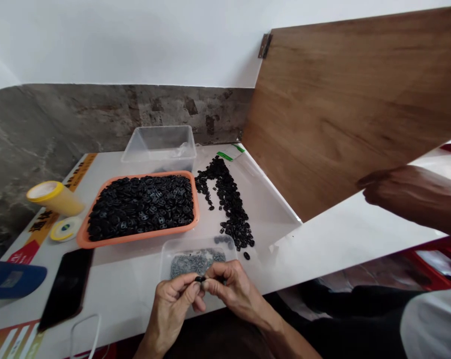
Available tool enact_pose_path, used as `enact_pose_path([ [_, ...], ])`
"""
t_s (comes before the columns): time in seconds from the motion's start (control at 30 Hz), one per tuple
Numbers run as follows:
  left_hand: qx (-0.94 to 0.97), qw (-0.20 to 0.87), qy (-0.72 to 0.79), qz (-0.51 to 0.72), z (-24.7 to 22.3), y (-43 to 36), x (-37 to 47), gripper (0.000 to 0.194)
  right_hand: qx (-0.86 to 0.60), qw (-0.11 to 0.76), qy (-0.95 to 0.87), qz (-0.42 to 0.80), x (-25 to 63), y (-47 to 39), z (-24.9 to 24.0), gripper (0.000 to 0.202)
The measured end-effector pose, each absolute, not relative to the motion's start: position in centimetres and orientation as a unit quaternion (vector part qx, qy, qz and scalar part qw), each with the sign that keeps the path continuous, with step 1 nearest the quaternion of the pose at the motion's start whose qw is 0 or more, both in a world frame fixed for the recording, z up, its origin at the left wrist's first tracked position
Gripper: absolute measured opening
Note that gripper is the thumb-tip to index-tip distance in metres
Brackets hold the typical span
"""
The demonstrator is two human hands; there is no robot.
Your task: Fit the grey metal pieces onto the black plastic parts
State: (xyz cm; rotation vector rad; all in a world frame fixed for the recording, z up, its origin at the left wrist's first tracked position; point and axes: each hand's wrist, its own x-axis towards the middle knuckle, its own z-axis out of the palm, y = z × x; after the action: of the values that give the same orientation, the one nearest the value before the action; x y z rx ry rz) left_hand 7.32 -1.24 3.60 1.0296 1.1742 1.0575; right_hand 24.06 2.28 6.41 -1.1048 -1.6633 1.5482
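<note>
Head view looks down on a white table where the left hand and the right hand meet at the near edge, fingertips pinched together on one small black part held between them. Both hands are closed around that piece, thumbs and forefingers pressing it from either side.

Just behind the hands sits a small clear tray holding grey metal bits. Beyond that tray lies an orange tray filled with black parts, and behind the orange tray stands an empty clear tub. To the right of the orange tray a loose pile of black parts trails down the table toward the small clear tray.

Left of the orange tray are a yellow cup lying tilted and a yellow tape roll; a black phone lies nearer, in front of the orange tray's left corner. Far right of the orange tray, another person's arm reaches across.
</note>
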Motion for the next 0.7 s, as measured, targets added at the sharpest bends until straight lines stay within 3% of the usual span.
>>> enact_pose_path([
  [0.7,0.266,0.694,0.450,0.496,4.1,-1.0,7.9,0.022,-0.329,0.422,-0.406,0.741,22.8,2.4,3.9,0.034],
])
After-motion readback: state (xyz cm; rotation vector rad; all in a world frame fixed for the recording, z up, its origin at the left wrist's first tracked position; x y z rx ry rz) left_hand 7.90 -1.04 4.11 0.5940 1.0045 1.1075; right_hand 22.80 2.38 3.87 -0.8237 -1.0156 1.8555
